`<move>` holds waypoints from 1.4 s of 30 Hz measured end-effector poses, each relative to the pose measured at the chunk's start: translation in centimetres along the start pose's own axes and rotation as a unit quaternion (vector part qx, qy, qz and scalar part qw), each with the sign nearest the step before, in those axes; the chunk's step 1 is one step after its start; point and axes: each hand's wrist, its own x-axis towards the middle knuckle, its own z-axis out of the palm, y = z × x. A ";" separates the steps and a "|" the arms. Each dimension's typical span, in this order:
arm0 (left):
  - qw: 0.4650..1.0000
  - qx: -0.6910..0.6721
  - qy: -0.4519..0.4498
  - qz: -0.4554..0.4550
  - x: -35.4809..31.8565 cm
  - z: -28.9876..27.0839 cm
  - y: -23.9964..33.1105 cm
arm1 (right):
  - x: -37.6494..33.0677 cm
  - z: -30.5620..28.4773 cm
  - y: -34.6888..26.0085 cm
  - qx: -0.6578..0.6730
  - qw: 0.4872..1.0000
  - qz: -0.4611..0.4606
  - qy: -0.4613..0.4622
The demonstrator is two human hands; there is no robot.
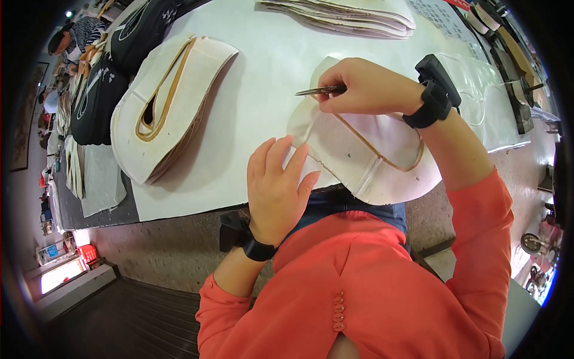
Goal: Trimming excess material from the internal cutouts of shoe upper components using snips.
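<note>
Before me at the table's near edge lies a white cloth shoe upper (388, 185), with a brown-bound opening and a seam across it. Its near part hangs over the edge toward my lap. My left hand (278, 179) rests flat with fingers spread, the fingertips touching the upper's left edge. Above the upper's far part, my right hand (365, 87) is closed around a small dark metal pointed tool (317, 91), which looks like thread snips. The tool's tip points left. The fingers hide most of its handle.
A pile of white shoe uppers (134, 110) stands at the left, beside black uppers (95, 107) with white embroidery. More white pieces (359, 21) are stacked at the back. Clear plastic (478, 90) covers the right corner, near spools (481, 18). Another person (84, 39) is at the far left.
</note>
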 end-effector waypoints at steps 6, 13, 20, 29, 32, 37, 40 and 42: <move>1.000 -0.007 0.019 0.009 -0.3 0.5 -0.2 | 0.0 0.2 0.0 -0.021 0.998 -0.001 -0.054; 0.999 -0.015 0.032 0.010 -0.3 0.7 -0.3 | 0.4 0.3 0.0 -0.045 0.996 0.000 -0.071; 1.000 0.007 0.013 0.018 0.1 0.2 0.3 | 0.7 0.6 0.8 -0.047 0.997 -0.026 -0.059; 1.000 0.009 0.008 0.011 0.7 -0.3 0.7 | 0.8 0.6 0.6 -0.084 0.996 -0.008 0.038; 1.000 0.003 0.010 0.019 1.1 -0.3 0.6 | 0.9 0.8 1.2 -0.096 0.994 -0.017 0.056; 0.999 -0.004 0.027 0.045 1.9 -0.4 0.6 | 1.6 1.1 1.8 -0.103 0.992 -0.031 0.071; 0.996 0.017 0.033 0.084 3.3 -0.2 -0.1 | 2.1 1.3 1.5 -0.090 0.994 -0.028 0.058; 0.994 0.008 0.032 0.102 4.5 0.3 -0.3 | 2.2 0.8 0.8 -0.080 0.995 0.051 0.015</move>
